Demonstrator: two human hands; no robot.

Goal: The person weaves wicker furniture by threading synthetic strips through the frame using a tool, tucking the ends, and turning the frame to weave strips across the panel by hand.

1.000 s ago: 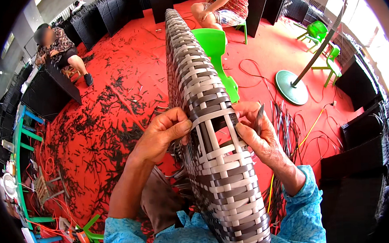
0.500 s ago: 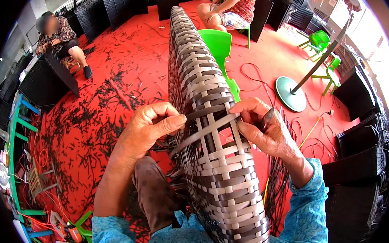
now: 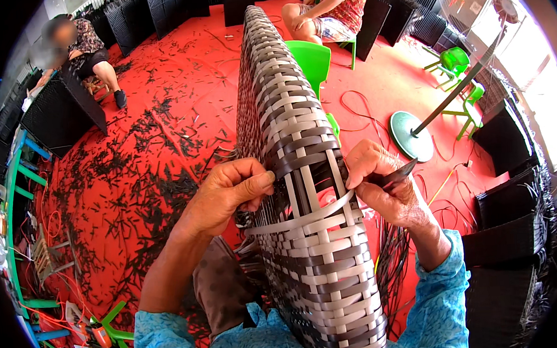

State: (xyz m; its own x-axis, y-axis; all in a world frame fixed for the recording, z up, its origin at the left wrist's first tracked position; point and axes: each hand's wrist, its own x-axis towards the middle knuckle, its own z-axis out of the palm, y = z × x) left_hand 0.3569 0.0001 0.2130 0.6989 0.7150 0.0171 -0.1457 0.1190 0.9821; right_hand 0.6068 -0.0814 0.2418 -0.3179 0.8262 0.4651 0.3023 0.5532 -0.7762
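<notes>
A woven panel [image 3: 331, 254] is standing on edge between the person's two hands, running from the lower edge of the view up toward the top middle. Its narrow side is showing light and dark bands, with an open patch of weave beside the hands. A loose grey strip [image 3: 297, 223] is crossing that side just below the patch.

The left hand [image 3: 231, 189] is bending its fingers at the panel's left edge, thumb closing against forefinger; whether anything is pinched there, I cannot tell. The right hand [image 3: 386, 190] is grasping a dark pointed tool [image 3: 400, 175], its forefinger and thumb tips sitting at the panel's right edge, by the strip's end; I cannot tell whether they are gripping the strip.

Blue sleeves [image 3: 435, 292] are covering the upper forearms, and brown trousers [image 3: 221, 276] are showing left of the panel. Dark strands [image 3: 393, 250] are lying in a bundle to its right. Beyond, a green chair [image 3: 312, 60] is standing partly behind the panel. Black scraps [image 3: 149, 143] are littering the red floor [image 3: 356, 83] on the left. A fan [image 3: 455, 90] is standing on a round base at right. Two other people [image 3: 345, 7] are sitting farther off, one at left behind a black panel [image 3: 58, 117].
</notes>
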